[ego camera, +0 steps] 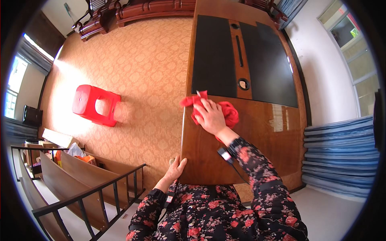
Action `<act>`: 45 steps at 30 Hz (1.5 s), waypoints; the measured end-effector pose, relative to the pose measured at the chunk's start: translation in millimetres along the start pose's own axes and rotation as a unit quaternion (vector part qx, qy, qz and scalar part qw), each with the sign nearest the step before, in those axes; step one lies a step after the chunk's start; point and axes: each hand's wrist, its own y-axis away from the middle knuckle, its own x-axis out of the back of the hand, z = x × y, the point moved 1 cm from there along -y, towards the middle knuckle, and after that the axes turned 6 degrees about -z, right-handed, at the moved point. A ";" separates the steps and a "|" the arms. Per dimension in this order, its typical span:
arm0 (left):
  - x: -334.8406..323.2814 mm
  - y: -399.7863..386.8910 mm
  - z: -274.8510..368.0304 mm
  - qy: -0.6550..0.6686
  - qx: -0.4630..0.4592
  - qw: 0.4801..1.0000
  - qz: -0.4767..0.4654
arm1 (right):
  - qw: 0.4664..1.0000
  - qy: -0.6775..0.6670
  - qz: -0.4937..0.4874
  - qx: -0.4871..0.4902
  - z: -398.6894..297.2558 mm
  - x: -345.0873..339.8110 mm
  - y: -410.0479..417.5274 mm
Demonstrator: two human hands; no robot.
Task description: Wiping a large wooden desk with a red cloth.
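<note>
My right hand (211,117) presses a bunched red cloth (229,114) onto the glossy brown wooden table (247,144), close to its left edge. Part of the cloth sticks out past that edge, and the rest bulges to the right of my fingers. My left hand (175,169) rests at the table's near left corner, its thumb against the edge; nothing shows in it, though its underside is hidden. Beyond the cloth, black panels (214,57) are set into the tabletop, with a wooden strip (240,60) between them that has round holes and a slot.
A red plastic stool (96,105) lies on its side on the patterned floor at left. A shelf rack with a black metal frame (90,192) stands at lower left. Carved wooden seats (153,10) line the far side. Blue curtains (340,156) hang at right beside a white wall.
</note>
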 end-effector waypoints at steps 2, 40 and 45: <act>-1.9 -0.9 6.7 0.020 -0.004 1.000 0.004 | 0.999 0.006 0.003 -0.044 -2.1 -14.7 -31.7; 88.8 22.3 -119.8 0.013 0.221 0.975 -0.006 | 0.959 -0.105 -0.160 0.210 -118.7 18.1 117.9; 94.8 24.2 -140.5 -0.035 0.231 0.972 -0.027 | 0.980 -0.065 -0.132 0.132 -107.7 26.1 119.3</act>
